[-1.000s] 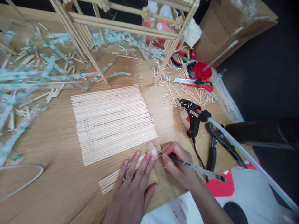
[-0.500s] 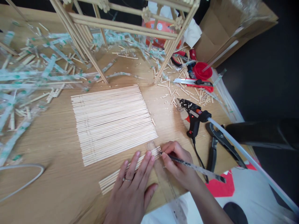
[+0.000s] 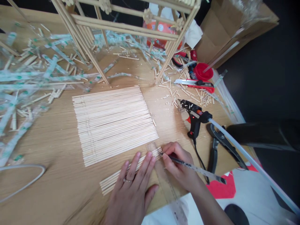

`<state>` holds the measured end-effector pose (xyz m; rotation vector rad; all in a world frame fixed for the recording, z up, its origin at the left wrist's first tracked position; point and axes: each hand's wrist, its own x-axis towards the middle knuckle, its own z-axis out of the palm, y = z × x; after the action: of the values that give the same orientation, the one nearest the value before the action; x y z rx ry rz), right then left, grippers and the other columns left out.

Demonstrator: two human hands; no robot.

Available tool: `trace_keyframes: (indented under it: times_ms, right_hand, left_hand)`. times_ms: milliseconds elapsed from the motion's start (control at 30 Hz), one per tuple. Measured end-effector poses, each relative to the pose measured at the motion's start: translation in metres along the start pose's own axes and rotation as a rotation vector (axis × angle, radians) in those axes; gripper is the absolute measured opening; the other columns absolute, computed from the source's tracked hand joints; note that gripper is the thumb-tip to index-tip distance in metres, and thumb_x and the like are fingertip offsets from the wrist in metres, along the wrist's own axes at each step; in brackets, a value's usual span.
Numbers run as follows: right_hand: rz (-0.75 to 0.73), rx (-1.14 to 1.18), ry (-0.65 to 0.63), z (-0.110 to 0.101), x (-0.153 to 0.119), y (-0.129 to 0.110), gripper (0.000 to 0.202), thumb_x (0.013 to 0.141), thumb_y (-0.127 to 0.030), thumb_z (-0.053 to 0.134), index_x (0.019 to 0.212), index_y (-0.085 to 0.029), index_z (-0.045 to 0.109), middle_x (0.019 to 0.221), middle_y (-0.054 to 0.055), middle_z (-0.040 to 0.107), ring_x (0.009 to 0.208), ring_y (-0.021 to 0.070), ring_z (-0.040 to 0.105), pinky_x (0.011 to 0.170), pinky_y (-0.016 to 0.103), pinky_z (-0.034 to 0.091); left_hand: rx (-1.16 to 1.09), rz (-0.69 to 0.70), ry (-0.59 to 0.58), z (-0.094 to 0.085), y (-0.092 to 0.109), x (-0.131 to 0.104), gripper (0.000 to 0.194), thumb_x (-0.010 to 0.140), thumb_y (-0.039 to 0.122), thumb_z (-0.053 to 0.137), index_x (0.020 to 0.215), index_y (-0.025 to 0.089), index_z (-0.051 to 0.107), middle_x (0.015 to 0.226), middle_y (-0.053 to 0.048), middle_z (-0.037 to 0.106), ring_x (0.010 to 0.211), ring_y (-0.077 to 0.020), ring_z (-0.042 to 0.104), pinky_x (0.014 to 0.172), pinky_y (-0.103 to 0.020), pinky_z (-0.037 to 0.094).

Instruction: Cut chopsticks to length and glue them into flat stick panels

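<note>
My left hand lies flat with its fingers spread over a small row of thin wooden sticks, pressing on them and on the edge of a clear ruler. The ruler runs across the sticks' right end and down past the table edge. A pen is pinched in my right hand, its dark tip at the right end of the small row. Just beyond my hands, a wide mat of sticks laid side by side rests on the table.
A wooden stick frame stands at the back. To the right are a glue gun, black cutters, a utility knife and a red cup. Plastic wrappers and stick scraps litter the left and back.
</note>
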<state>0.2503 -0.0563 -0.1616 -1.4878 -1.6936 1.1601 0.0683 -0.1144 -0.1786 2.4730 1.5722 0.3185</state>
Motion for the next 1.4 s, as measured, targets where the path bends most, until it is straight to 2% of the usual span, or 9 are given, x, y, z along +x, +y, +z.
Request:
trace_keyframes:
  times_ms: [300, 700, 1400]
  right_hand:
    - [-0.009, 0.002, 0.011, -0.0005, -0.0018, -0.0009, 0.01, 0.088, -0.016, 0.052, 0.084, -0.024, 0.046, 0.083, -0.002, 0.058, 0.077, 0.0129, 0.056, 0.069, 0.027, 0.043]
    - [-0.007, -0.017, 0.02, 0.0008, -0.0001, -0.0012, 0.01, 0.088, -0.016, 0.052, 0.085, -0.024, 0.047, 0.085, -0.001, 0.059, 0.078, 0.0139, 0.058, 0.07, 0.027, 0.045]
    - [0.02, 0.006, 0.032, 0.0021, 0.0013, -0.0021, 0.006, 0.09, -0.02, 0.051, 0.086, -0.023, 0.048, 0.086, 0.0, 0.059, 0.079, 0.0147, 0.058, 0.071, 0.028, 0.045]
  left_hand:
    - [-0.017, -0.009, 0.017, -0.0013, 0.0007, 0.0021, 0.065, 0.087, 0.053, 0.05, 0.143, 0.023, 0.037, 0.15, 0.006, 0.034, 0.139, -0.0203, 0.026, 0.118, -0.038, 0.004]
    - [0.006, 0.011, 0.007, 0.0002, 0.0, 0.0005, 0.069, 0.087, 0.053, 0.05, 0.146, 0.022, 0.031, 0.152, 0.005, 0.031, 0.14, -0.0206, 0.024, 0.118, -0.038, 0.003]
    - [0.015, 0.014, -0.007, 0.0002, -0.0008, -0.0012, 0.066, 0.088, 0.053, 0.047, 0.145, 0.023, 0.033, 0.151, 0.004, 0.032, 0.142, -0.0212, 0.02, 0.118, -0.039, 0.002]
